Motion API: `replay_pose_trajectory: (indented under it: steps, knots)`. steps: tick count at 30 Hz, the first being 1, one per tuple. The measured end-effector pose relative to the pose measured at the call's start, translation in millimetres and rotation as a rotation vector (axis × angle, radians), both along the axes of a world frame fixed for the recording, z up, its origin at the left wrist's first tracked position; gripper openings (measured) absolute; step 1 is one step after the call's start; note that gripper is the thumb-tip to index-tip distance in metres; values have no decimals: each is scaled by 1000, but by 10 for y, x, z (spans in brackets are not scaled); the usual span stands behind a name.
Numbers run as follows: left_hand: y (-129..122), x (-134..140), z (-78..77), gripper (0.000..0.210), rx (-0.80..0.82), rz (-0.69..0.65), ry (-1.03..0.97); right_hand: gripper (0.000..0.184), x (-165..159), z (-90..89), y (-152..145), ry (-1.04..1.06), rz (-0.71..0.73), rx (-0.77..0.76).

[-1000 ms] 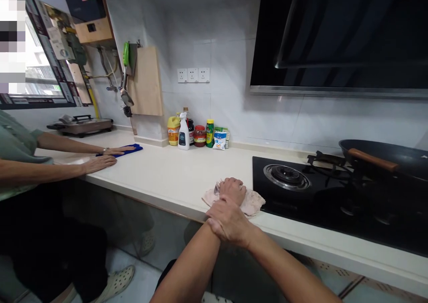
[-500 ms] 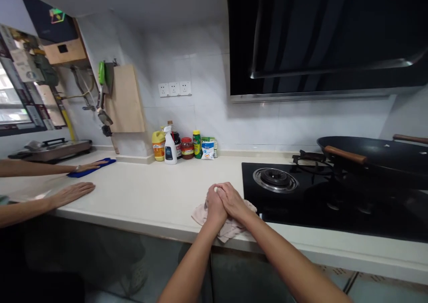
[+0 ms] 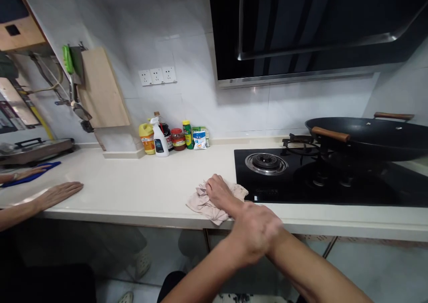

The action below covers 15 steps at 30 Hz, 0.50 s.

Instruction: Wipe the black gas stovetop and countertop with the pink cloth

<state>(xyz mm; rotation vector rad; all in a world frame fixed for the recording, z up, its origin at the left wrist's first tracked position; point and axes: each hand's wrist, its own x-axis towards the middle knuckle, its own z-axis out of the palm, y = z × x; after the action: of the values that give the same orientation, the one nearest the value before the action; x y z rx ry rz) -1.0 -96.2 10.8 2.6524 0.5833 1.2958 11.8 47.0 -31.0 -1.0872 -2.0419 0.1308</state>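
Observation:
A crumpled pale pink cloth (image 3: 205, 205) lies on the white countertop (image 3: 143, 182), just left of the cooktop's near corner. My right hand (image 3: 219, 190) presses down on it with fingers curled into the fabric. Reaching across from below, my left hand (image 3: 256, 227) is wrapped over my right forearm near the wrist, above the counter's front edge. It is blurred, and its fingertips are hidden.
At right, a black gas cooktop (image 3: 267, 185) carries a large wok (image 3: 371, 136). Bottles, including a white spray bottle (image 3: 160, 140), and a jar line the wall. At left, another person's hand (image 3: 60, 195) rests flat; their other hand is on a blue cloth (image 3: 50, 165).
My left hand has left my right hand and moved back onto my right forearm. My right hand stays on the cloth. The view has shifted right and down.

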Motion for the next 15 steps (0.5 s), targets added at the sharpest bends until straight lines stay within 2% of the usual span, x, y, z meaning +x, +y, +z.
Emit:
replay_pose_trajectory:
  steps: [2,4,10,15]
  knots:
    - [-130,178,-26,49,41,-29,99,21,9,14,-31,-61,-22,17]
    - [-148,197,-53,57,56,5,127,22,3,25,-46,-109,-48,31]
    - [111,-190,-116,66,168,55,173,22,-77,46,-58,-152,-162,35]
    - [361,-437,-100,48,164,209,254,21,-129,-22,-77,-130,-209,-1]
